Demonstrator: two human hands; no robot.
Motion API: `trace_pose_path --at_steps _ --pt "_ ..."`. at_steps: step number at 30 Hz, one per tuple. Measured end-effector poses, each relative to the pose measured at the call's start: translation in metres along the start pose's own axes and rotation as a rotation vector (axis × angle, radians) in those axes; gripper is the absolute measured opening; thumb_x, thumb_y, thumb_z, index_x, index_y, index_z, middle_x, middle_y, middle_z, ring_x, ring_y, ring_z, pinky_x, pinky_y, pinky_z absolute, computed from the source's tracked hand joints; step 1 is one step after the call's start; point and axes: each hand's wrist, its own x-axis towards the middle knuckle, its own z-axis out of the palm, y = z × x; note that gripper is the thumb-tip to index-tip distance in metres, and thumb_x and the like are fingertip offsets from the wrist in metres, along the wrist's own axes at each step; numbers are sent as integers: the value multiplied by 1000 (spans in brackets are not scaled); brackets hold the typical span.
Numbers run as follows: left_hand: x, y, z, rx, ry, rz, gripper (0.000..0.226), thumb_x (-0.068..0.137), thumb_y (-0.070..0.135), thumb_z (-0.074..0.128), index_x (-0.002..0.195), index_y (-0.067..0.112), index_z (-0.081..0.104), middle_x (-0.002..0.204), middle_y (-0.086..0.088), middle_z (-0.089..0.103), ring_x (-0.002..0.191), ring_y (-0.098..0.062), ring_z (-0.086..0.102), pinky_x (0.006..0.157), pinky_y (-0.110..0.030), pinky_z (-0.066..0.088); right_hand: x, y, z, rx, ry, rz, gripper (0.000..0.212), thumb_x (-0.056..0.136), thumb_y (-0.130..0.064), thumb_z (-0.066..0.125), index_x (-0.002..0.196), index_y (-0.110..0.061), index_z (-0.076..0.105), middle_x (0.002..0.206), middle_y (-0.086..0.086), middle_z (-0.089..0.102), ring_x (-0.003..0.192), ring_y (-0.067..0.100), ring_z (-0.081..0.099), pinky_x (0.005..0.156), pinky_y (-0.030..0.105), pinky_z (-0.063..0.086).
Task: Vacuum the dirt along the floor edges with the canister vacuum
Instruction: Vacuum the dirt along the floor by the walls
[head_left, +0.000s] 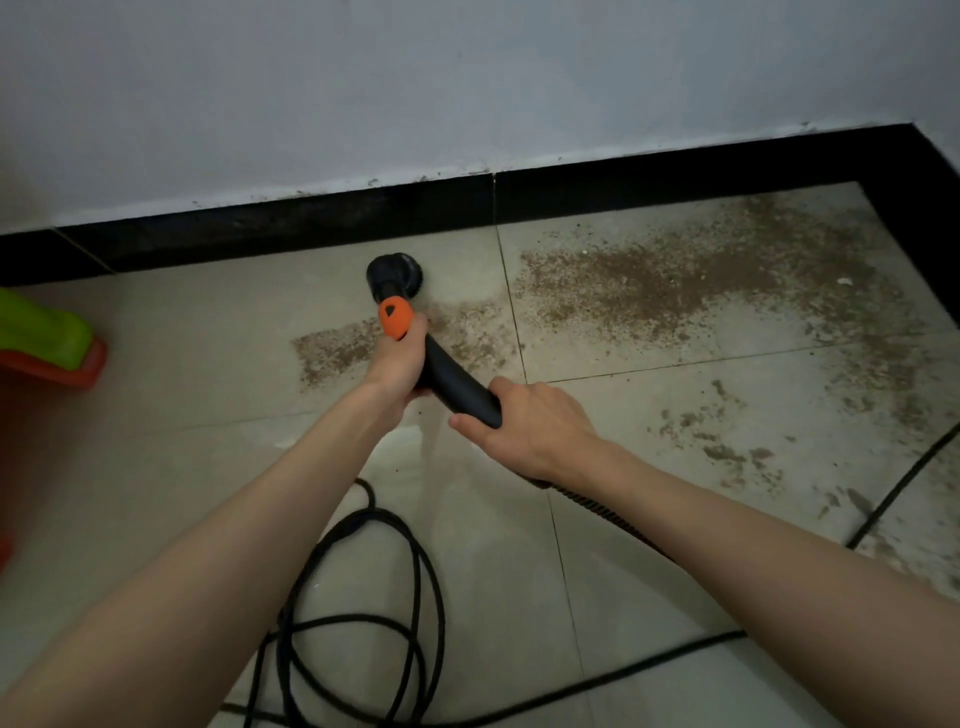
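Along the far edge of the pale beige tiled floor (197, 374) I see a black skirting strip (311, 228) running under a grey-white painted wall (467, 78), turning at the far right corner. Brown gritty dirt (675, 291) spreads widest over the floor toward that far right corner, thinning into scattered specks along the right edge, and a smaller patch of the same dirt lies just beside my hands. A black coiled power cord (363, 597) loops on the floor near the near edge, with one strand trailing off to the right. At the left edge sits a green and orange plastic object (47, 343), too blurred for me to say what it is. My black vacuum wand (457, 387) slants down toward the skirting, and a black ribbed hose (618, 519) leaves its rear end under my right arm. My right hand (530, 426) is wrapped around the rear of the wand, thumb and fingers curled round it. My left hand (400, 361) grips the wand further forward, just behind its orange collar (396, 317). The round black brush nozzle (397, 273) rests on the floor close to the skirting, left of the big dirt patch; whether it touches the skirting I cannot tell.
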Motion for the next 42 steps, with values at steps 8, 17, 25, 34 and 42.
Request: trace_pose_path --at_steps 8,17,25,34,42 --pt "-39 -29 -103 -114 313 -42 36 96 43 44 108 9 45 94 -5 56 86 -21 56 76 -34 47 -18 -93 42 -90 -55 -212 43 92 -63 40 93 -20 37 65 -4 39 64 23 43 54 33 26" --pt "-51 -68 -156 -281 198 -151 60 97 54 31 128 3 40 103 -8 55 95 -23 55 74 -37 46 -27 -123 83 -161 -113 -268 55 93 -65 35 107 -15 51 96 9 66 84 30 62 62 34 33" --pt "-41 -63 -142 -268 103 -158 49 100 50 29 118 6 41 99 -7 55 89 -20 56 68 -32 47 -20 -110 78 -186 -86 -188 48 92 -67 32 93 -20 40 66 -4 43 63 22 45 51 33 27" --pt "-29 -54 -120 -229 59 -158 48 100 49 27 117 6 40 96 -7 54 88 -19 55 76 -35 47 -13 -94 72 -137 -44 -93 47 90 -67 35 90 -21 44 63 -4 40 68 25 48 59 33 33" --pt "-25 -54 -99 -234 14 -177 47 99 50 28 115 7 41 95 -6 54 87 -18 55 68 -32 48 -20 -76 61 -91 -26 -25 46 87 -68 36 87 -24 49 64 -4 48 60 19 49 52 31 30"
